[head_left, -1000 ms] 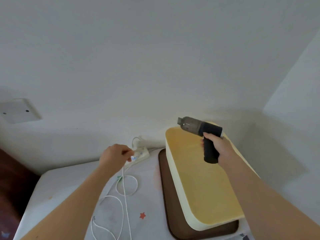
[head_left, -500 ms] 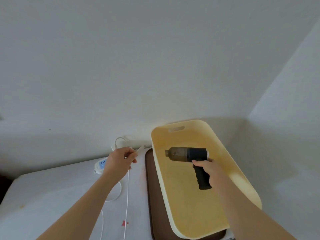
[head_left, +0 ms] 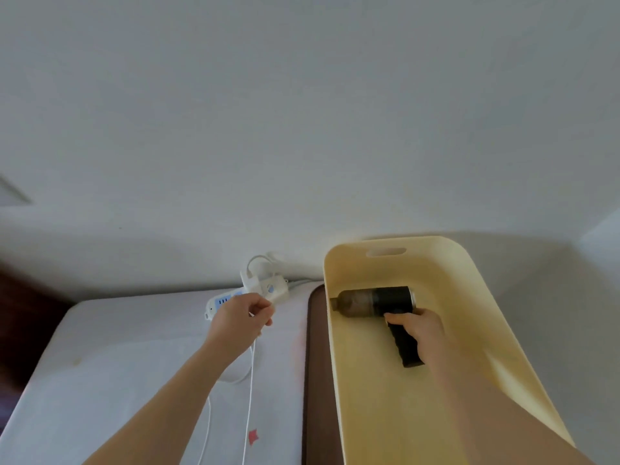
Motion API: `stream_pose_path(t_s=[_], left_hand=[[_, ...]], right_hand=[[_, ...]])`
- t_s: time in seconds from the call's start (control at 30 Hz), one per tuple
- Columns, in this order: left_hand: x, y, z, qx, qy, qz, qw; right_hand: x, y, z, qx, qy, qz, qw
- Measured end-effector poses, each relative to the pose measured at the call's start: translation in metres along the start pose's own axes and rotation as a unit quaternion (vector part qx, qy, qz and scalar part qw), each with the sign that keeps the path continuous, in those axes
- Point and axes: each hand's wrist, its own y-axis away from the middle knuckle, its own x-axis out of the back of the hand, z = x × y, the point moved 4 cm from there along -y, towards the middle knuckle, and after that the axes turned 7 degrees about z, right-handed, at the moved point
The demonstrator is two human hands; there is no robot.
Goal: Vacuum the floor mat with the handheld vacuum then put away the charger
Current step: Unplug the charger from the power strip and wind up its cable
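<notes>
Pale wall fills the upper view; below it a white-covered tabletop runs left to right, with a brown tray under a cream bin on the right.

The right hand is curled round the black grip of the handheld vacuum, holding it low inside the far end of the bin, barrel lying across and nozzle pointing left. That reads as stowing it, so the vacuuming is probably done. Whether it already rests on the bin floor I cannot tell.

The left hand pinches the thin white cable between thumb and fingertips, just near the power strip. The charger is a white block standing plugged into the strip's far end. The hold on the cable suggests it is being gathered before the plug is pulled. Slack cable trails toward the near edge, past a small red star printed on the cloth.

The vacuum has a dark rear body, a murky, brownish see-through dust cup toward the nozzle, and a ribbed handle angled toward the near side.
</notes>
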Motion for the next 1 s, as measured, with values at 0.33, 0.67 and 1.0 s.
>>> stream_pose_path(t_s=[0.33, 0.67, 1.0], left_hand=[[0.012, -0.009, -0.030, 0.033, -0.032, 0.028, 0.999], [0.023, 0.000, -0.069, 0.061, -0.098, -0.018, 0.993], [0.025, -0.032, -0.090, -0.030, -0.182, 0.026, 0.983]], right_hand=[[-0.004, 0.035, -0.042, 0.226, 0.106, 0.217, 0.944], [-0.105, 0.157, -0.129, 0.513, 0.059, 0.069, 0.854], [-0.207, 0.144, -0.102, 0.405, 0.334, -0.049, 0.850]])
